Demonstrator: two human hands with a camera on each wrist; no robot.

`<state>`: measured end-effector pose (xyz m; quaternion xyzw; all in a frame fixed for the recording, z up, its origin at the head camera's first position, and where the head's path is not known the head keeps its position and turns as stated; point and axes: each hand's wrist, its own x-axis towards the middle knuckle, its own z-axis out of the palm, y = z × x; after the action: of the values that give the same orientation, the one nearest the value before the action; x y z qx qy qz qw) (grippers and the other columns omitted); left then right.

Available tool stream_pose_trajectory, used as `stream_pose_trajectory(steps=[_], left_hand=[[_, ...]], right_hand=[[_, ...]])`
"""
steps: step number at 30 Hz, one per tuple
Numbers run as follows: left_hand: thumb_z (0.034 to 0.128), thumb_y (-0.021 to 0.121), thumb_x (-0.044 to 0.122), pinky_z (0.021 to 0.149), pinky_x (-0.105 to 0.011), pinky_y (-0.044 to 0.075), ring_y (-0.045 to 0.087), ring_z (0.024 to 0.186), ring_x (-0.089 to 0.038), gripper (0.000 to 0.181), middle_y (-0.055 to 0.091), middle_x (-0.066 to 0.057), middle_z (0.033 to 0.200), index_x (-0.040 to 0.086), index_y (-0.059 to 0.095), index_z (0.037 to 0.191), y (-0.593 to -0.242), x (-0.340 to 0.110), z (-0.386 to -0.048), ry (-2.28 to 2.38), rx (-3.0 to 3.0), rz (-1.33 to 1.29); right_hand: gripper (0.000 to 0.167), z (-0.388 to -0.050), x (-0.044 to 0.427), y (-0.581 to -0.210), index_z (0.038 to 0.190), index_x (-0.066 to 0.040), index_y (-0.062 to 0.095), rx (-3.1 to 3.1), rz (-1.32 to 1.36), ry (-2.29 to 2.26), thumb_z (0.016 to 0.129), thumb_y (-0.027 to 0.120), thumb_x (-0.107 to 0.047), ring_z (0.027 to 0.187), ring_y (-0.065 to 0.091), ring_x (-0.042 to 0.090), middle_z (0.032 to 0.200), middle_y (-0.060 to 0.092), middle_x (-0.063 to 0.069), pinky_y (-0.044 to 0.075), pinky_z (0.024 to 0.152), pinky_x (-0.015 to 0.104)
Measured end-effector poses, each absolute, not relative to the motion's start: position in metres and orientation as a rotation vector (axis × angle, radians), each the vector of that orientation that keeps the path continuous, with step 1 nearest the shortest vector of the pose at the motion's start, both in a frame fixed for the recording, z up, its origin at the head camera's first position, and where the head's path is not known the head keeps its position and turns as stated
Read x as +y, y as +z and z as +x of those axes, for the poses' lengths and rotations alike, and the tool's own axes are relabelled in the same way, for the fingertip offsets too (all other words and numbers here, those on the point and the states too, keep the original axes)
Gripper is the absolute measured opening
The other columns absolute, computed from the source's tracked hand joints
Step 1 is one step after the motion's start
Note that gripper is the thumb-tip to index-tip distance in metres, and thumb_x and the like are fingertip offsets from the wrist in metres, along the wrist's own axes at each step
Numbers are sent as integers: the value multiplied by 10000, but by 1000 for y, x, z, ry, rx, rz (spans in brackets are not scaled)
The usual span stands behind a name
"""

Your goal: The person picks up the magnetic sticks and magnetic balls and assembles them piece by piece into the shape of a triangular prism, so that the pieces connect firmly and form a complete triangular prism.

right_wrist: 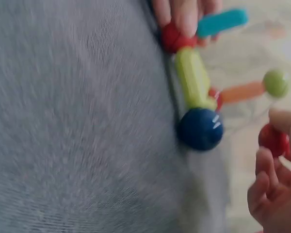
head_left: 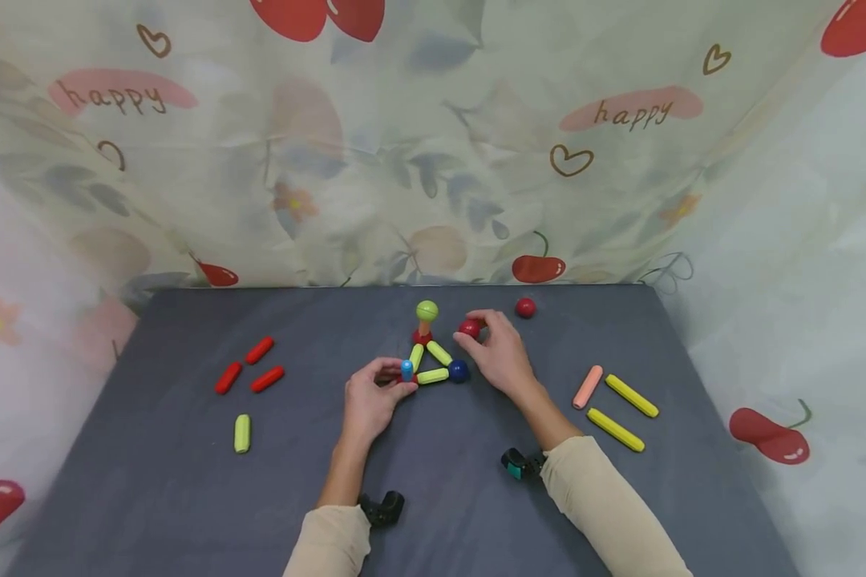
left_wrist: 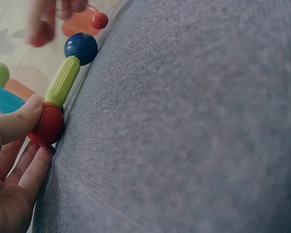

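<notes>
A triangle of light-green sticks (head_left: pixel 433 376) lies on the table, with a dark blue ball (head_left: pixel 459 371) at its right corner. At its far corner an orange stick (head_left: pixel 424 328) stands up from a red ball, topped by a green ball (head_left: pixel 426 311). My left hand (head_left: pixel 370 401) pinches the near-left corner's red ball (left_wrist: pixel 47 125) between thumb and fingers; a blue stick (head_left: pixel 407 370) rises from that ball. Just right of the triangle, my right hand (head_left: pixel 501 353) holds a loose red ball (right_wrist: pixel 273 140) in its fingertips, apart from the built piece.
Another red ball (head_left: pixel 525 308) sits near the far table edge. Several red sticks (head_left: pixel 260 350) and a light-green stick (head_left: pixel 241 433) lie to the left. A pink stick (head_left: pixel 588 387) and two yellow sticks (head_left: pixel 631 396) lie right. A printed curtain (head_left: pixel 375 200) hangs behind.
</notes>
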<state>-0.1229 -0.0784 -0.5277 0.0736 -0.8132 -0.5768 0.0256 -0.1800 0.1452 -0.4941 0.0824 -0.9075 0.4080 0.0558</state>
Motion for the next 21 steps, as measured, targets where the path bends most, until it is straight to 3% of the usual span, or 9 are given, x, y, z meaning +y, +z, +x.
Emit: stream_pose_trajectory(steps=[5, 10, 18, 21], left_hand=[[783, 885, 148, 935, -354, 599, 726, 1016, -194, 326, 761, -60, 1047, 150, 749, 1079, -527, -79, -123, -1792, -2515, 230], [787, 891, 173, 938, -367, 600, 732, 1019, -208, 332, 769, -68, 1051, 146, 752, 1087, -526, -79, -123, -1785, -2506, 213], [775, 905, 226, 888, -333, 613, 737, 1003, -211, 371, 764, -86, 1054, 121, 753, 1097, -527, -80, -122, -1762, -2506, 204], [772, 908, 226, 879, -335, 616, 737, 993, -209, 363, 763, -81, 1044, 129, 755, 1086, -527, -81, -121, -1747, -2509, 208]], right_hand=[[422, -160, 131, -474, 1280, -143, 625, -2703, 460, 1389, 924, 770, -318, 595, 524, 135, 968, 654, 50, 467, 550, 252], [418, -145, 110, -464, 1269, -172, 629, -2661, 579, 1487, 907, 788, -308, 581, 514, 123, 796, 594, 20, 447, 527, 256], [381, -139, 92, -472, 1277, -183, 626, -2674, 697, 1511, 930, 768, -252, 544, 491, 66, 798, 590, 2, 432, 503, 239], [398, -138, 91, -475, 1307, -178, 617, -2676, 720, 1520, 941, 755, -253, 566, 502, 79, 901, 623, 49, 444, 520, 239]])
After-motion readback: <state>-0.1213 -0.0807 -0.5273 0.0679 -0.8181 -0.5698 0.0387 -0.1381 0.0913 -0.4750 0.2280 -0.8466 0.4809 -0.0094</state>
